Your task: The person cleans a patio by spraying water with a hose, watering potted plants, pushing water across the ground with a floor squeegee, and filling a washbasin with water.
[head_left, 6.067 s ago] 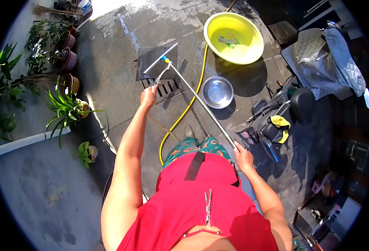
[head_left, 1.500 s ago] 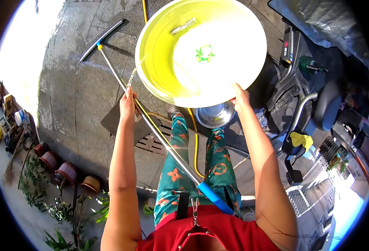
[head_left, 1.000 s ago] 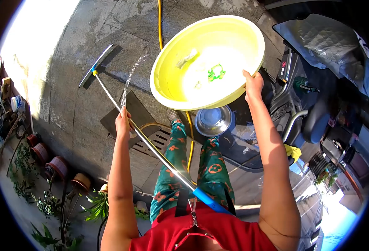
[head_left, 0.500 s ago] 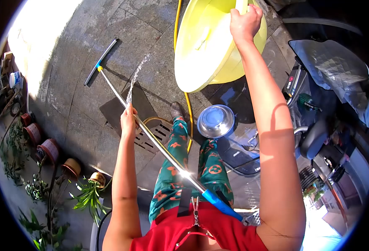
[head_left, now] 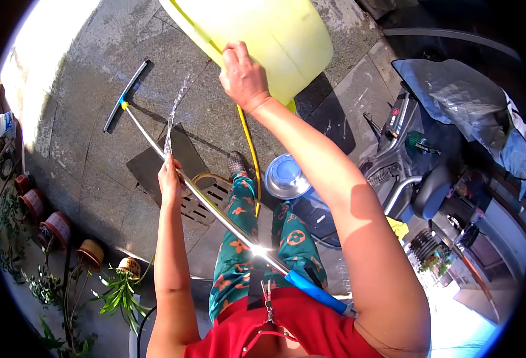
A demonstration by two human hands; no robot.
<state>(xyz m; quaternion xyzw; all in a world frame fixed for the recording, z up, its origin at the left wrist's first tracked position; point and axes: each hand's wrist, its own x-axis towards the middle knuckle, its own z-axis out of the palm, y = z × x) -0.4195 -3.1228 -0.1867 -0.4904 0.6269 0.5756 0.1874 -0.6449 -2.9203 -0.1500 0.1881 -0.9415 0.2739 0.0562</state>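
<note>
My right hand (head_left: pixel 245 76) is closed on the rim of a big yellow basin (head_left: pixel 275 42), which is tipped on its side with its outer wall toward me. My left hand (head_left: pixel 169 177) is wrapped round the yellow hose, whose end lets out a stream of water (head_left: pixel 172 119). The squeegee pole (head_left: pixel 215 210) passes beside the left hand, and its blue grip (head_left: pixel 313 292) rests against my waist. Its blade (head_left: pixel 126 95) is on the wet paving at the upper left. The inside of the basin is mostly hidden.
A metal bowl (head_left: pixel 287 176) sits near my feet, right of the yellow hose (head_left: pixel 248 137). A drain grate (head_left: pixel 206 203) and a dark mat (head_left: pixel 166 161) lie below the left hand. Potted plants (head_left: pixel 57 227) line the left; a scooter (head_left: pixel 400 155) with a silver cover (head_left: pixel 454 98) stands right.
The yellow basin has gone from level, with its inside showing, to tipped over and further left, my right hand moving with it. Water still flows at my left hand.
</note>
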